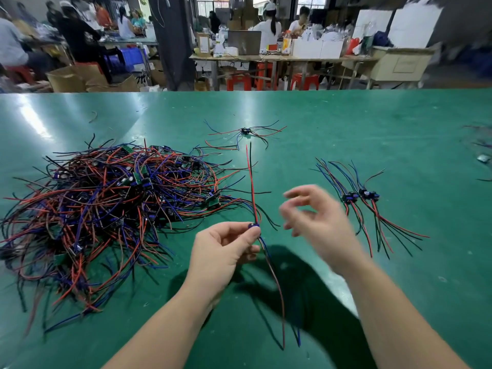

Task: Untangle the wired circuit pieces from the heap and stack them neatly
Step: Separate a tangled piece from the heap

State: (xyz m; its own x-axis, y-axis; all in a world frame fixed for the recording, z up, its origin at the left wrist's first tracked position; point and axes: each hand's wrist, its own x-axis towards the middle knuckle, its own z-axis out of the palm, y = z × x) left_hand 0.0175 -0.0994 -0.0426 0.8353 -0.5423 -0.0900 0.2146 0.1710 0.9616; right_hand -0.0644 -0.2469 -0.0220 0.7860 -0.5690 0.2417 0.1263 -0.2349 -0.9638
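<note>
A big tangled heap of wired circuit pieces [106, 209] with red, blue and black wires lies on the left of the green table [346, 123]. My left hand [223, 251] pinches one wired circuit piece [254, 225] by its small blue body, above the table; red and black wires stick up from it, others hang down. My right hand [316, 222] hovers just right of it, blurred, fingers loosely curled, holding nothing. A stack of sorted pieces [359, 195] lies to the right with wires laid roughly parallel. Another wired piece [245, 131] lies alone farther back.
More wires [479, 145] show at the right edge of the table. Beyond the table's far edge are workbenches [279, 58], red stools [239, 81], cardboard boxes [69, 78] and several people working.
</note>
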